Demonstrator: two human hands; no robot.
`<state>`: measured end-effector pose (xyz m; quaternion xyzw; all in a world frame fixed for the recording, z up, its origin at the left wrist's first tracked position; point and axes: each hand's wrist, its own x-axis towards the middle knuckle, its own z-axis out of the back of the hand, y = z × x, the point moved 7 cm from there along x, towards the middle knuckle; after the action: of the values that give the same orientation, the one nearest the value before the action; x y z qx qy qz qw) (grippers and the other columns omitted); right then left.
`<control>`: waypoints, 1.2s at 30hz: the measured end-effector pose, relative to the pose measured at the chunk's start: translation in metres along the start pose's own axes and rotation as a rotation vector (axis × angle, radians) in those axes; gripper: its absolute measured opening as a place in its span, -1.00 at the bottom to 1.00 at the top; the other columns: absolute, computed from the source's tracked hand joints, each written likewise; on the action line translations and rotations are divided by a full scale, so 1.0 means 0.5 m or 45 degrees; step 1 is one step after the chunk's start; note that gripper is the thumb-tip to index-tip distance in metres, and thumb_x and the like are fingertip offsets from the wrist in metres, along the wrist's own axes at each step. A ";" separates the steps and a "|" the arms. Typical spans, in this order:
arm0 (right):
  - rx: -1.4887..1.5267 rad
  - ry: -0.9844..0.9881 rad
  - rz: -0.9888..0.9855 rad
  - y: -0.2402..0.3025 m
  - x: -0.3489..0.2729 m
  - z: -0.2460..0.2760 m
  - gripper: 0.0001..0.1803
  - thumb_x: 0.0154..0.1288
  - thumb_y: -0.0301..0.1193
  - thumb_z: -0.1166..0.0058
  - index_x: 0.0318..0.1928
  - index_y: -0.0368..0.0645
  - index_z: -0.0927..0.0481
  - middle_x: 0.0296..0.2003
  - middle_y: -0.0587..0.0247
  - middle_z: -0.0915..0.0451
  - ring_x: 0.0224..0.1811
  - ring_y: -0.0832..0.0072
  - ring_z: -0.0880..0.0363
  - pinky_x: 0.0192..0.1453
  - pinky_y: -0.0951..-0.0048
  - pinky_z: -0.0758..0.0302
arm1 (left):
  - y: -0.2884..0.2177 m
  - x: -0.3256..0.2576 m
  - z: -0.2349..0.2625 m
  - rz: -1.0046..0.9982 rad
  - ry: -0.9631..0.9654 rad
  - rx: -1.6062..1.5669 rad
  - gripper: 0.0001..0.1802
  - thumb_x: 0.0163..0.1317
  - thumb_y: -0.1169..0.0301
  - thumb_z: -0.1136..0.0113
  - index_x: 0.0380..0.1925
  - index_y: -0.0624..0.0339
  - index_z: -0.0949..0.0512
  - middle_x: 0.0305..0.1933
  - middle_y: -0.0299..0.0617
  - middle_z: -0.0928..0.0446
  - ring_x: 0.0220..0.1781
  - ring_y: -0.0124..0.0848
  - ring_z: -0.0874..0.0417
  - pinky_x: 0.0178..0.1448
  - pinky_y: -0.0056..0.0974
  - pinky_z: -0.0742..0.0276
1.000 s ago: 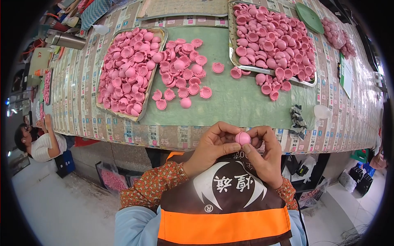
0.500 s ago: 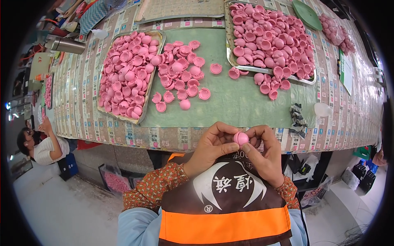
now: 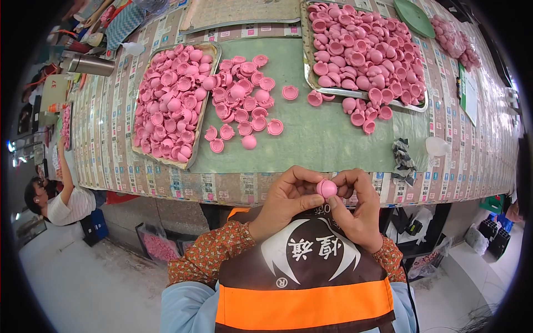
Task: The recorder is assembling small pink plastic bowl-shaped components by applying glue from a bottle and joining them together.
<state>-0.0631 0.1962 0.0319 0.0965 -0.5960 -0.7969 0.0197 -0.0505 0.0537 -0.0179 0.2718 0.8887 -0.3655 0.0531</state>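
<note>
Between the fingertips of both hands is a small pink plastic ball (image 3: pixel 327 188) with a rim line around its side, held just off the table's near edge. My left hand (image 3: pixel 288 194) pinches it from the left with thumb and forefinger. From the right, my right hand (image 3: pixel 358 208) grips it the same way, thumb at the front. Beyond the hands, loose pink half shells (image 3: pixel 244 102) lie on a green mat (image 3: pixel 288 144), some cup side up. More shells fill a metal tray (image 3: pixel 198 130) on the left and a larger tray (image 3: pixel 366 99) at the far right, spilling over its near edge.
A crumpled dark cloth (image 3: pixel 403 161) and a translucent white piece (image 3: pixel 437 147) lie right of the mat. Farther back are a green plate (image 3: pixel 415 18), bagged pink pieces (image 3: pixel 449 39) and a steel flask (image 3: pixel 89 63). Another person (image 3: pixel 64 194) sits at far left.
My hands keep their grip on the ball, which has turned slightly in the fingers. The person at far left has stretched an arm toward the table.
</note>
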 end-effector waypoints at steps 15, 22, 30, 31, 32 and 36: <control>0.051 0.034 -0.006 -0.003 -0.002 -0.003 -0.71 0.18 -0.54 -0.17 -0.08 -0.28 -0.48 -0.27 0.37 -0.47 -0.27 0.66 -0.35 -0.16 0.57 -0.37 | 0.001 0.000 -0.004 -0.009 0.032 -0.020 -0.64 0.29 0.66 -0.20 0.06 0.23 -0.41 0.18 -0.11 -0.49 0.19 -0.43 -0.54 0.31 -0.31 -0.49; 0.073 0.038 0.006 -0.002 -0.002 -0.001 -0.70 0.20 -0.47 -0.24 -0.08 -0.26 -0.49 -0.25 0.38 -0.48 -0.26 0.67 -0.33 -0.13 0.59 -0.33 | 0.004 0.000 0.000 -0.008 0.019 -0.016 -0.64 0.28 0.66 -0.21 0.05 0.23 -0.41 0.17 -0.11 -0.49 0.18 -0.44 -0.54 0.31 -0.32 -0.49; 0.400 0.097 -0.122 -0.030 0.000 -0.002 -0.70 0.17 -0.47 -0.34 -0.11 -0.25 -0.55 -0.30 0.42 -0.46 -0.28 0.66 -0.30 -0.11 0.60 -0.28 | 0.005 -0.001 0.001 -0.018 0.026 -0.027 -0.66 0.28 0.66 -0.22 0.03 0.22 -0.42 0.09 -0.16 -0.52 0.16 -0.45 -0.56 0.27 -0.33 -0.51; 0.445 0.111 -0.128 -0.034 0.000 -0.003 -0.70 0.16 -0.48 -0.36 -0.13 -0.25 -0.56 -0.30 0.42 -0.45 -0.29 0.66 -0.30 -0.11 0.60 -0.27 | 0.006 -0.001 0.001 -0.008 0.033 -0.032 -0.66 0.28 0.66 -0.23 0.02 0.22 -0.42 0.07 -0.17 -0.52 0.15 -0.45 -0.56 0.26 -0.33 -0.51; 0.445 0.110 -0.128 -0.037 0.000 -0.001 -0.70 0.16 -0.48 -0.36 -0.13 -0.25 -0.56 -0.30 0.42 -0.45 -0.29 0.66 -0.30 -0.11 0.60 -0.27 | 0.007 -0.001 0.002 -0.008 0.034 -0.032 -0.66 0.28 0.66 -0.23 0.02 0.22 -0.42 0.07 -0.17 -0.52 0.15 -0.45 -0.56 0.26 -0.33 -0.51; 0.549 0.147 -0.180 -0.044 0.003 -0.006 -0.71 0.13 -0.52 -0.37 -0.15 -0.26 -0.59 -0.29 0.41 -0.48 -0.28 0.67 -0.33 -0.13 0.60 -0.28 | 0.005 -0.003 0.001 -0.031 0.050 -0.038 -0.68 0.28 0.65 -0.23 0.00 0.22 -0.43 0.05 -0.18 -0.53 0.13 -0.45 -0.58 0.25 -0.34 -0.53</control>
<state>-0.0619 0.1994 0.0097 0.1856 -0.7421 -0.6436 -0.0231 -0.0481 0.0540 -0.0194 0.2672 0.8982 -0.3473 0.0352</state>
